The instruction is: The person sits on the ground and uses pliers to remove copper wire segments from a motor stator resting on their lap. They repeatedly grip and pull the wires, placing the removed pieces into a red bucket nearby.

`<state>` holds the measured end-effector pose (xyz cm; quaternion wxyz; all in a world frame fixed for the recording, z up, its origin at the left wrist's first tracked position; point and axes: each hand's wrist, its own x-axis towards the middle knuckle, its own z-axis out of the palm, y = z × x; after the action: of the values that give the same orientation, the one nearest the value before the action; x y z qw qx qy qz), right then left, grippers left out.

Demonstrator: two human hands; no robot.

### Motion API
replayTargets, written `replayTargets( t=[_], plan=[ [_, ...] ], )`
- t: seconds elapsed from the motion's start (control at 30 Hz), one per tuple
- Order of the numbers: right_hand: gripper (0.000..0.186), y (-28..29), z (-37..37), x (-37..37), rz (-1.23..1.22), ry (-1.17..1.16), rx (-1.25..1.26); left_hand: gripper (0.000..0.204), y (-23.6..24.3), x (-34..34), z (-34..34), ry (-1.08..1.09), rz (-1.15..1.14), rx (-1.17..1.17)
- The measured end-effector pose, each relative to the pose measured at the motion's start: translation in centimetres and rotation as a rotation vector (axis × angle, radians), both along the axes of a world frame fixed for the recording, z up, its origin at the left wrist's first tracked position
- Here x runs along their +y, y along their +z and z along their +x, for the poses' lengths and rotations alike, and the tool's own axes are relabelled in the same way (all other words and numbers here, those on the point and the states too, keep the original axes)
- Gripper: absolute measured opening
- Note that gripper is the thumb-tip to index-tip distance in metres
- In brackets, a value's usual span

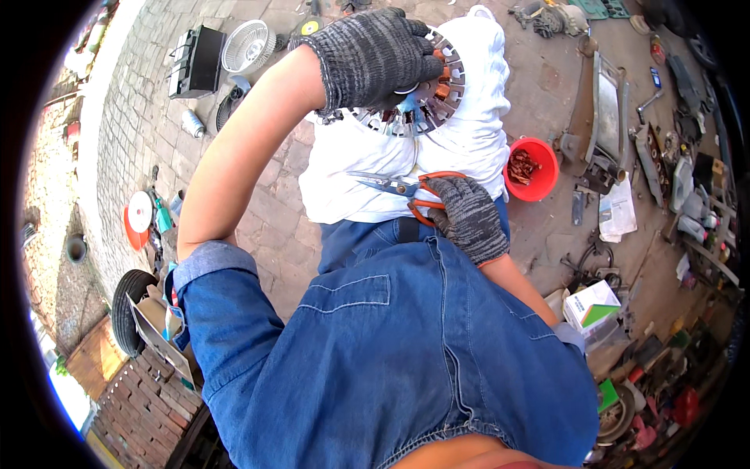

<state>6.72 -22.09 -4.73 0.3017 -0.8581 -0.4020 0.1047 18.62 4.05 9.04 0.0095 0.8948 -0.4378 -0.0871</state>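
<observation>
A round motor stator [447, 109], with slotted metal teeth around its rim and orange-brown copper windings in part of it, lies on the white cloth [336, 176] over my lap. My left hand [379, 61], in a dark grey knitted glove, reaches across its top and grips it, hiding much of its upper left. Nearer my waist, my right hand [471, 223], gloved alike, is closed on the orange handles of a pair of snips [398, 186]. Their metal blades point left, apart from the stator.
To the right, a red bucket [544, 185] holds copper-coloured scraps. A black box [197, 62] and a white fan-like basket [248, 47] stand at the far left. Metal parts and a white box [591, 306] crowd the right side. A tyre [129, 313] leans at lower left.
</observation>
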Motion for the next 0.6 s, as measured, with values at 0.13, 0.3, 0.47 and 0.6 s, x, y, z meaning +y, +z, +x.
replayTargets(
  t=[0.13, 0.3, 0.47, 0.6],
  plan=[
    [0.047, 0.6, 0.5, 0.3, -0.003, 0.005, 0.028, 0.031, 3.9, -0.6, 0.8, -0.103, 0.117, -0.083],
    [0.046, 1.3, 0.7, 1.1, -0.011, 0.005, 0.019, 0.021, 1.5, -0.4, 2.5, -0.215, 0.104, -0.139],
    [0.043, 1.9, 1.1, 0.1, -0.018, 0.017, 0.051, 0.031, -0.7, 1.0, 1.7, -0.036, 0.001, -0.030],
    [0.043, 2.1, 1.8, -2.1, 0.205, -0.091, 0.284, 0.041, -3.4, 1.3, 0.8, 0.123, -0.117, 0.003]
  ],
)
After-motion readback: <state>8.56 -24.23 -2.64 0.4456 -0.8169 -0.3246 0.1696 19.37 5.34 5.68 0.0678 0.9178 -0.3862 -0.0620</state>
